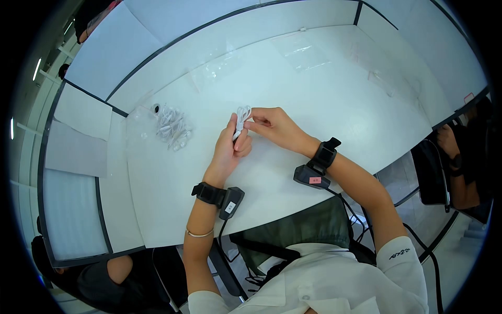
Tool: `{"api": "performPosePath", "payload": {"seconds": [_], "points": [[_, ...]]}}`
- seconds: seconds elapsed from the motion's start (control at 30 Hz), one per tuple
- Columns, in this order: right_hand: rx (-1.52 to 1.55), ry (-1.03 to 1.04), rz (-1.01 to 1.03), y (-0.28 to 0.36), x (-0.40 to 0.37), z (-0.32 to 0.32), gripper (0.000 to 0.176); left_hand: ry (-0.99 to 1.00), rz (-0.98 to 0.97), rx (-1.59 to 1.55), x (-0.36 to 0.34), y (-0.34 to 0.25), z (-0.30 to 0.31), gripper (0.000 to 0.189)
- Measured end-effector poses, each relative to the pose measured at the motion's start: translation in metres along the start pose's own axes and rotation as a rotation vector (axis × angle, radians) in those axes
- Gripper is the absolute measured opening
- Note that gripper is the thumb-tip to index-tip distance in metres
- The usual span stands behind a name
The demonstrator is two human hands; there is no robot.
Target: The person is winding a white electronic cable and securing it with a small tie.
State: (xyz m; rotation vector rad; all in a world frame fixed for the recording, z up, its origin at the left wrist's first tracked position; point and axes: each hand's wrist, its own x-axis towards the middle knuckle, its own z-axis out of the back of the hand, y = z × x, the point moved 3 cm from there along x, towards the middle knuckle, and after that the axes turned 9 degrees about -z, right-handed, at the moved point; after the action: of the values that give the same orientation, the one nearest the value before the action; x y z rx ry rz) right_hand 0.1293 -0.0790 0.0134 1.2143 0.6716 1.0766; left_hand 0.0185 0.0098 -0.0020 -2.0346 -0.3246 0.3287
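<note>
A coiled bundle of white cable [242, 114] stands upright between my two hands above the white table. My left hand [229, 146] wraps its fingers round the lower part of the bundle. From the right, my right hand [277, 128] pinches at the bundle's side with thumb and forefinger; the exact spot between those fingertips is too small to make out. To the left of my hands lies a pile of similar white cable bundles [173, 128].
Clear plastic bags [303, 56] lie towards the back of the white table [282, 193], with another thin bag [384, 82] at the right. Low partitions [251, 26] edge the table. Other people sit at both sides. Wrist devices [312, 175] trail black cables.
</note>
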Motion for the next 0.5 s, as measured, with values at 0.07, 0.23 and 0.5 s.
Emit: {"api": "performPosePath", "payload": {"seconds": [0.07,0.23,0.5], "points": [[0.017,0.004,0.01,0.0003,-0.0006,0.0,0.014,0.059,-0.005,0.005,-0.0024,-0.0017,0.0008,0.057],[-0.003,0.001,0.049,-0.0004,-0.0002,0.0004,0.021,0.15,-0.053,0.092,-0.0032,-0.0045,0.0049,0.053],[0.026,-0.013,0.005,-0.0031,-0.0007,-0.0008,0.015,-0.119,-0.154,0.331,0.0007,-0.006,0.002,0.042]]}}
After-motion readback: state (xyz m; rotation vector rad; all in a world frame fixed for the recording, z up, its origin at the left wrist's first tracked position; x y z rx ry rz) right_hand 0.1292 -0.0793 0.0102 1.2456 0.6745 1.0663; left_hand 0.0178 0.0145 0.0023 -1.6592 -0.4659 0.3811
